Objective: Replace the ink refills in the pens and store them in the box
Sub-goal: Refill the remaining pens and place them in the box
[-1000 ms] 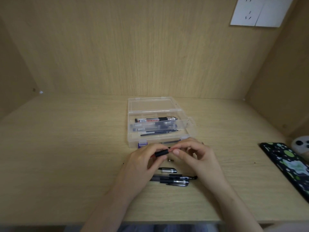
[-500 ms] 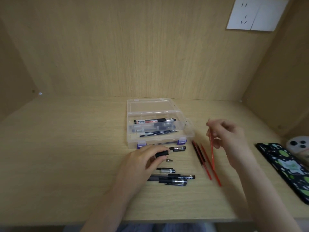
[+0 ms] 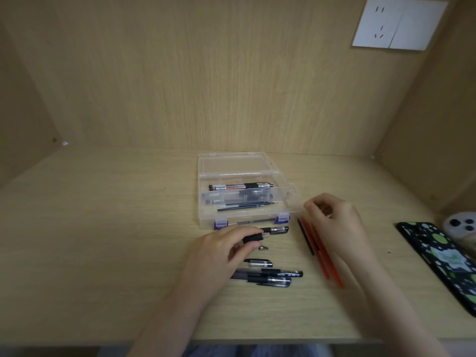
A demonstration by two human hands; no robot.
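A clear plastic box [image 3: 206,202] with purple latches lies open and holds pens [image 3: 242,187] and dark refills [image 3: 247,206]. In front of it my left hand [image 3: 221,251] grips a pen barrel [image 3: 253,238] by its black grip. A small metal pen tip [image 3: 263,248] and a loose cap [image 3: 258,263] lie beside that hand, with two more pens [image 3: 270,277] below. Red refills [image 3: 325,266] and one black refill [image 3: 306,239] lie to the right. My right hand [image 3: 334,225] hovers over their upper ends with curled fingers. It is blurred, so a pinch on a refill is unclear.
A phone in a black case with green spots [image 3: 438,261] lies at the right, near the desk's front edge. A white device with camera lenses [image 3: 461,225] sits behind it. Wooden walls close the desk in at the back and sides. A white socket [image 3: 396,24] is on the back wall.
My right hand pulled a red refill out of the barrel, carried it right, and has now dropped down onto the refills lying on the desk. The left hand kept the barrel and sank slightly.
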